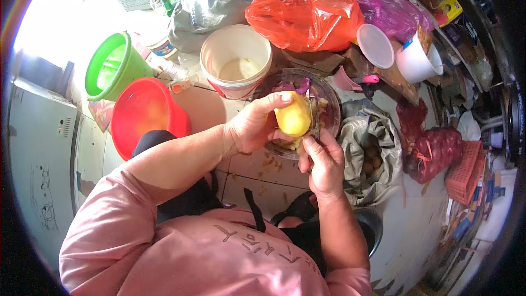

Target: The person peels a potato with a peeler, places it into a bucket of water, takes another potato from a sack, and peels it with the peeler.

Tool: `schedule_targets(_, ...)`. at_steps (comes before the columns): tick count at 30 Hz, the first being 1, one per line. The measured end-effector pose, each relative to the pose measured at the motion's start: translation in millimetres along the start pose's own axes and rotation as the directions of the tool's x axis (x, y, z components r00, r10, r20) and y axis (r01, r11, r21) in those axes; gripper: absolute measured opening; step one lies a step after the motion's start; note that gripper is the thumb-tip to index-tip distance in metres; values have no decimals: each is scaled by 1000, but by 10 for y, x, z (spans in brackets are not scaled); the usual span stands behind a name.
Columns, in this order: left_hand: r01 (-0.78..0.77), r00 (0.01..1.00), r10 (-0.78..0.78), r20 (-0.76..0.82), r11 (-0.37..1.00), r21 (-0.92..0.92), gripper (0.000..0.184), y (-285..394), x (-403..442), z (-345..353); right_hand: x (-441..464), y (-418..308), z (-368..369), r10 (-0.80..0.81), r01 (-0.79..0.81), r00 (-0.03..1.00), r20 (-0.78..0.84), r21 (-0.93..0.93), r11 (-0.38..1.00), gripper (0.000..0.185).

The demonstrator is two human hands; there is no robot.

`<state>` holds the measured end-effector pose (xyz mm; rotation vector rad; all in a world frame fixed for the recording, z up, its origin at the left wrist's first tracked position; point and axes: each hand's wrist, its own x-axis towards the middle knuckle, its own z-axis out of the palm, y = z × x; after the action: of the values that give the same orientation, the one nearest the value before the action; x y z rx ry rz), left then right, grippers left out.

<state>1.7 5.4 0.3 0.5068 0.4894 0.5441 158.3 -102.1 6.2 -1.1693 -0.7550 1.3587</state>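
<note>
My left hand (pixel 253 123) is closed around a peeled yellow potato (pixel 293 116), its thumb lying along the top. A metal peeler (pixel 314 111) rests against the potato's right side, and my right hand (pixel 324 163) grips its lower end. Both hands are above a round basin (pixel 335 89) that holds peelings and something purple. My arms and the potato cover part of the basin. Scraps of peel (pixel 268 163) lie on the tiled floor just below it.
Right of the basin stands an open grey sack (pixel 356 137) with potatoes inside. A white bucket (pixel 236 85), red tub (pixel 183 123) and green bucket (pixel 137 66) are at the left. Behind are an orange plastic bag (pixel 307 11) and a purple bag (pixel 389 8). A red net bag (pixel 435 154) lies far right.
</note>
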Motion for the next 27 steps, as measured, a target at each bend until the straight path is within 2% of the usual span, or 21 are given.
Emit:
schedule_targets(5,25,995,-28,-91,999,-35,53,-3,-55,39,2,35,30,6,-5,1000,13,-72,997,16)
schedule_targets(8,28,1000,-28,6,999,-46,49,41,-53,-29,7,14,26,-20,6,997,-77,-179,984,19)
schedule_targets(10,-35,999,35,3,985,171,50,76,-78,-4,10,-5,25,-106,44,980,-166,-339,940,21)
schedule_targets(11,-37,999,37,3,984,172,50,87,-82,2,18,-2,17,-107,45,981,-165,-340,939,21)
schedule_targets(13,-7,999,18,-37,955,296,58,94,-93,3,28,19,-8,-266,160,957,-119,-545,823,22)
schedule_targets(14,-6,999,18,-39,956,295,58,74,-83,-11,30,13,-5,-264,159,957,-119,-545,823,22)
schedule_targets(16,-5,995,33,-93,958,286,62,36,-49,-26,41,-13,5,-436,314,900,8,-707,634,21)
schedule_targets(17,-4,995,32,-93,958,285,62,38,-59,-27,37,-14,-9,-435,313,900,8,-706,635,21)
schedule_targets(19,73,993,-48,-105,966,249,61,83,-105,18,33,-16,-41,-496,377,854,159,-846,378,20)
schedule_targets(21,113,991,-95,-90,968,225,61,75,-110,8,15,-25,-36,-495,371,853,167,-862,347,19)
schedule_targets(23,156,987,-144,-73,967,200,62,57,-119,-23,11,3,-62,-510,331,848,142,-894,303,19)
schedule_targets(25,230,967,-246,71,956,179,65,33,-132,-70,79,9,-127,-468,249,883,18,-864,437,22)
schedule_targets(26,126,958,-191,215,951,284,68,6,-150,-59,176,-23,-247,-178,-77,966,-188,-865,496,27)
schedule_targets(27,151,931,-220,290,958,244,71,31,-197,13,266,-46,-370,-62,-148,978,-198,-877,456,32)
